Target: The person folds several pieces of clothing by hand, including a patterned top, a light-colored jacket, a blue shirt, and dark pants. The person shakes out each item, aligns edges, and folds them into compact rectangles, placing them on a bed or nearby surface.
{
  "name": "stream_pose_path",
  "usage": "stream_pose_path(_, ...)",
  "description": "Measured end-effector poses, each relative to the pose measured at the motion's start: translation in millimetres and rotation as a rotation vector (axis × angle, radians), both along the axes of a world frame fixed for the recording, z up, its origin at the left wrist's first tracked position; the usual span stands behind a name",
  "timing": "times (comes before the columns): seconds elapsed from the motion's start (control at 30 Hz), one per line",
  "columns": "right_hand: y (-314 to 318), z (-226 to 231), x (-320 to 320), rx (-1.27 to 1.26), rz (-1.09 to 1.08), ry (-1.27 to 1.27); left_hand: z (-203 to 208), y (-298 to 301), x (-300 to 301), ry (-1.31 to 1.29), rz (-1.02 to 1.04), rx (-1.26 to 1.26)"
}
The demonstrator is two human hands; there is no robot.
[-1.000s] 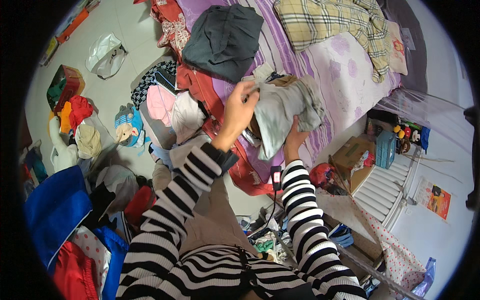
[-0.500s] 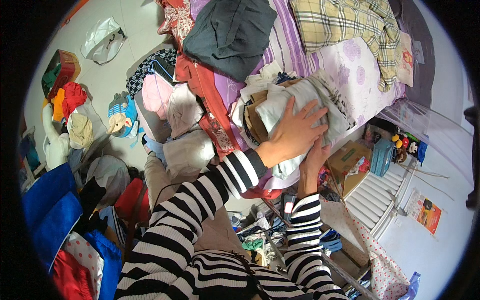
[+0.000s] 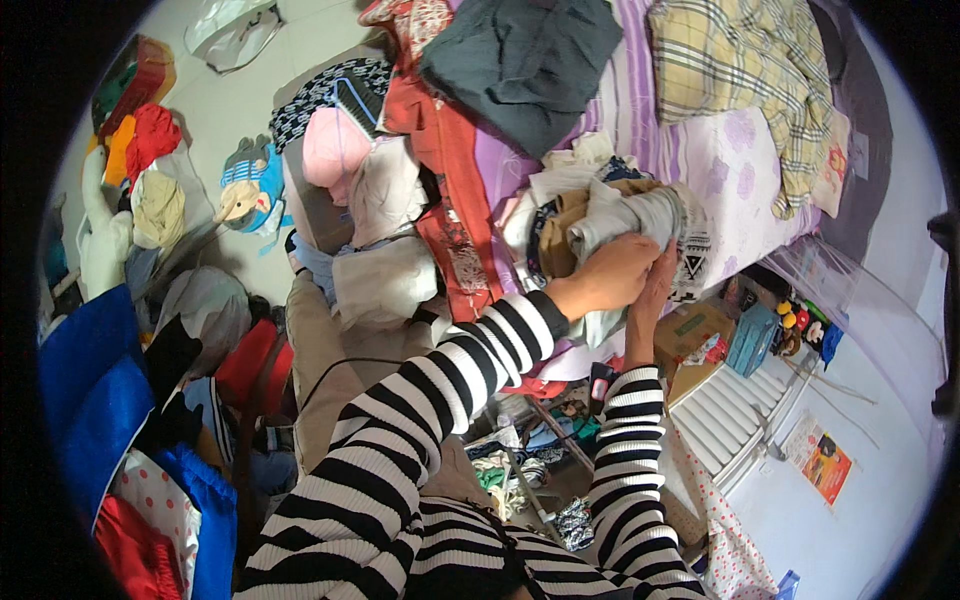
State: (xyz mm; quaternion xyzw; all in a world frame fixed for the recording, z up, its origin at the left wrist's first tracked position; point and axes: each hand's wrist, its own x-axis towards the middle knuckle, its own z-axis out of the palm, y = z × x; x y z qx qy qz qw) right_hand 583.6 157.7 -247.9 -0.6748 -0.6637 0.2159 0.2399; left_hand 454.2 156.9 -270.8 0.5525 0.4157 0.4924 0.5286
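Left hand (image 3: 612, 272) closed over a grey-white garment bundle (image 3: 640, 215) on the bed (image 3: 735, 165), right hand (image 3: 655, 295) flat against it; next seems pressing it compact

right hand (image 3: 655, 290) mostly hidden behind left hand (image 3: 610, 275), grey garment (image 3: 640, 215) partly covered

My left hand (image 3: 612, 275) presses soft, matt grey knit cloth (image 3: 640, 215), rolled against a tan cotton piece (image 3: 560, 235). The lilac bedsheet (image 3: 735, 170) under it looks smooth and thin, the checked blanket (image 3: 740, 70) coarser woven, my striped sleeves (image 3: 450, 385) ribbed.
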Motion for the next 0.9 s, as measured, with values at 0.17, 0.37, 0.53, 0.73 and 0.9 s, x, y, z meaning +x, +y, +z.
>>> stream_pose_path(0.17,4.1,-34.6,-12.0,0.174,-0.069,-0.33,-45.6,-53.9,-54.8,-0.311,0.462,-0.219)
stream_pose_path(0.37,21.2,-30.5,-17.6,0.101,-0.047,-0.328,-151.4,-153.3,-93.7,-0.271,0.767,-0.53)
stream_pose_path(0.53,47.1,-17.9,26.0,-0.352,-0.234,-0.078,-219.7,-226.8,-139.7,0.029,0.812,-0.752)
stream_pose_path(0.73,18.0,-58.3,-60.1,0.285,-0.239,-0.763,-300.7,-301.4,-209.7,0.046,0.795,-1.112)
stream_pose_path(0.9,26.4,-74.8,-50.3,0.421,-0.173,-0.794,-347.2,-324.4,-238.4,0.412,0.628,-1.029)
